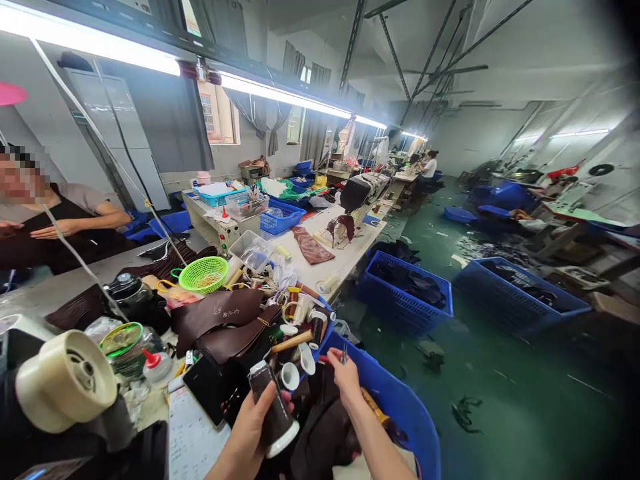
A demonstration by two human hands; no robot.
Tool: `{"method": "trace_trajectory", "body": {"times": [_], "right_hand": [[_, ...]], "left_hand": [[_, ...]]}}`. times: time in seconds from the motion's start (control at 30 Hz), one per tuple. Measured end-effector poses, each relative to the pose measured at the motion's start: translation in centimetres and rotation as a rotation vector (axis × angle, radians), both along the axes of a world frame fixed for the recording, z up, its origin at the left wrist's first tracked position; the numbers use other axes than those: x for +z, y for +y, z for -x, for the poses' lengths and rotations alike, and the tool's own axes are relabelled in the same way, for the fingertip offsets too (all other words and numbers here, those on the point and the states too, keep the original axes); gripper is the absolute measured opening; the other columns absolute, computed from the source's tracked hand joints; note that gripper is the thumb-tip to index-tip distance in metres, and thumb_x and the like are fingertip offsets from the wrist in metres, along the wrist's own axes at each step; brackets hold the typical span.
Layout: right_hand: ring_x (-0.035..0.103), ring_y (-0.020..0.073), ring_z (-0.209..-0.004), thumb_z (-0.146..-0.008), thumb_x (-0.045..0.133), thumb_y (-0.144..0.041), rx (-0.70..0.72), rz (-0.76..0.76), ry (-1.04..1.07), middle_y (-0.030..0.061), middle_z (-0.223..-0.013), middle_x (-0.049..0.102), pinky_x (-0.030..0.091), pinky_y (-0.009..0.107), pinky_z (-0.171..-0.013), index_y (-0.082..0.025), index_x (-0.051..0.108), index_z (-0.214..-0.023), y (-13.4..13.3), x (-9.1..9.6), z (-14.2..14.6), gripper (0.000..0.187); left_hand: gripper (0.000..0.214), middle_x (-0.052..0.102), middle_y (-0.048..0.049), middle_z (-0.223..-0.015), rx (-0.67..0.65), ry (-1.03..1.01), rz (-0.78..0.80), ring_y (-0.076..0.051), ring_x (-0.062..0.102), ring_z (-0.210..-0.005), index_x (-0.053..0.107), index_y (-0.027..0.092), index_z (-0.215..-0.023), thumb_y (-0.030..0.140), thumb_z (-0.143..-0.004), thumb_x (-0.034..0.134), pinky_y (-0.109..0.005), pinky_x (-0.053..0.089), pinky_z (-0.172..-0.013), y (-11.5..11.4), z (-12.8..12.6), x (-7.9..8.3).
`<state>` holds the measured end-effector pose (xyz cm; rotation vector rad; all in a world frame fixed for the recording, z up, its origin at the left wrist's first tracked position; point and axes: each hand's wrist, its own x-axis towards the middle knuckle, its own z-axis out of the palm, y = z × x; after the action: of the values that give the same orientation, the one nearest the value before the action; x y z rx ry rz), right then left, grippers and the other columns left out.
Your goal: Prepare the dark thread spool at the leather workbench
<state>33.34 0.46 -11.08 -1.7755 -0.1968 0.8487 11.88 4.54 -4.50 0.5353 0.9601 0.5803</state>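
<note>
My left hand [253, 421] is wrapped round a spool of dark thread [273, 403] with a white base, held tilted at the front of the table. To its right, my right hand [346, 379] is closed on a small pointed metal tool [345, 353], whose kind I cannot make out. Beneath both hands lies dark fabric or leather [323, 427], partly in a blue bin [417, 427]. Empty white cones [290, 377] and other thread spools [318, 325] lie just beyond the held spool. A wooden-handled tool [291, 341] rests among them.
On the left are brown leather pieces [215, 320], a phone [205, 390], a red-capped bottle [158, 370], a green basket [203, 275] and a cream machine wheel [65, 380]. Blue crates [407, 303] stand on the green floor. A co-worker [65, 227] sits across the table at left.
</note>
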Motion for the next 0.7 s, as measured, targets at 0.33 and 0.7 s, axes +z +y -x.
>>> {"method": "trace_trajectory", "body": {"times": [0.33, 0.7], "right_hand": [[0.061, 0.02, -0.097, -0.091, 0.058, -0.04, 0.02, 0.35, -0.376, 0.0046, -0.103, 0.065, 0.051, 0.04, -0.088, -0.016, 0.063, -0.098, 8.5, -2.6, -5.7, 0.025], [0.036, 0.0083, -0.035, -0.07, 0.057, -0.078, 0.677, 0.059, 0.057, -0.002, -0.039, 0.046, 0.03, 0.026, -0.041, -0.017, 0.062, -0.055, -1.7, 3.2, 9.6, 0.063]], "left_hand": [[0.035, 0.075, -0.0124, -0.091, -0.016, -0.276, 0.364, -0.026, 0.072, -0.082, 0.068, 0.011, -0.1, 0.042, -0.088, 0.06, -0.033, 0.054, -0.076, 0.8, 4.3, 0.3], [0.045, 0.072, -0.0047, -0.09, 0.026, -0.287, 0.097, -0.022, 0.067, -0.083, 0.07, 0.019, -0.097, 0.05, -0.066, 0.082, -0.032, 0.052, -0.076, 0.4, 4.3, -0.4]]}}
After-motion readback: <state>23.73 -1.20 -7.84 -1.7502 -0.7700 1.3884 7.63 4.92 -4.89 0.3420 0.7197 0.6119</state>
